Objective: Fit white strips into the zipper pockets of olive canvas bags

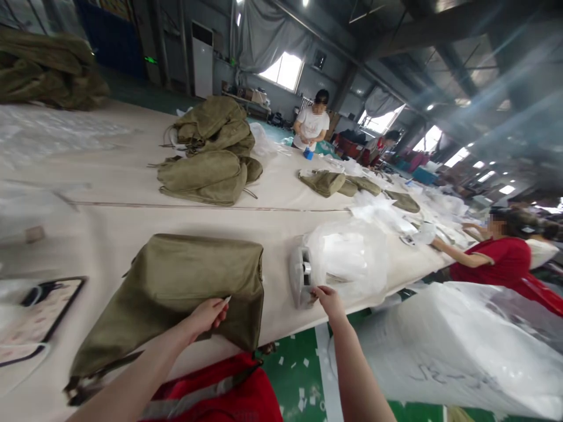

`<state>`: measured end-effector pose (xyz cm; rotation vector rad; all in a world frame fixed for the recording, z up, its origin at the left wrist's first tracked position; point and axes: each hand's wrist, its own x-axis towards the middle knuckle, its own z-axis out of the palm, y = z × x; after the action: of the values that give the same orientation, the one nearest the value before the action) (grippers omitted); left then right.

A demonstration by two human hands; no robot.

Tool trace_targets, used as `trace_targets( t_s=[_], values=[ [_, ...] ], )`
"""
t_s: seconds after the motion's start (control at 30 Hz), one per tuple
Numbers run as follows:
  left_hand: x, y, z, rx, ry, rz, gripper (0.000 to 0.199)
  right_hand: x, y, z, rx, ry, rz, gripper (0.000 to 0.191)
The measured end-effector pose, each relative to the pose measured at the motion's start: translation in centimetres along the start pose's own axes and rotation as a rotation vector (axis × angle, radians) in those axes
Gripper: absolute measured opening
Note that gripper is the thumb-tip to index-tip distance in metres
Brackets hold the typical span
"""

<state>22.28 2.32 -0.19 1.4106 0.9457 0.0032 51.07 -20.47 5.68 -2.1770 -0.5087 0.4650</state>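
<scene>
Red cloth [233, 392] with a gray stripe is closest, at the bottom, beside the person's arms. Just past it, a big green bag [197, 269] lies on its side on the pale table [281, 225]. The left hand [203, 319] is over the low part of the bag, and its fingers pinch a small white piece [227, 300]. The right hand [329, 302] is at the near end of a gray holder [301, 269]. Its fingers are bunched at the edge, but I cannot tell if they grip anything. Clear plastic [352, 252] sits right beside the holder.

Farther back, a pile of green bags [202, 176] is on the table, and more green bags [325, 183] lie to the right. Across the table is a person in a white shirt [313, 123]. On the right, a person in a red shirt [492, 261] reaches over the table. A huge white sack [440, 351] is near them. White scraps [301, 403] dot the green floor [288, 357].
</scene>
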Motion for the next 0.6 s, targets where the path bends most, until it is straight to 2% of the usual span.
trace_targets(
  t_s=[0.17, 0.3, 0.43, 0.5, 0.6],
  values=[
    [-0.5, 0.4, -0.1, 0.005, 0.008, 0.000, 0.060, -2.4, -0.3, -0.5, 0.205, 0.051, -0.059, 0.035],
    [-0.6, 0.6, 0.0, 0.010, 0.012, -0.025, 0.060, -4.9, 1.2, -0.5, 0.304, -0.027, 0.062, 0.036],
    [-0.6, 0.6, -0.1, 0.016, 0.010, -0.013, 0.058, -5.4, 3.0, 1.0, 0.385, -0.018, 0.157, 0.036],
    [-0.6, 0.5, -0.1, 0.017, 0.008, -0.017, 0.057, -5.0, 3.6, 1.7, 0.361, 0.019, 0.157, 0.035],
    [-0.5, 0.4, -0.1, 0.010, 0.011, -0.025, 0.056, -4.5, 4.7, 1.9, 0.173, 0.058, 0.150, 0.027]
  ],
)
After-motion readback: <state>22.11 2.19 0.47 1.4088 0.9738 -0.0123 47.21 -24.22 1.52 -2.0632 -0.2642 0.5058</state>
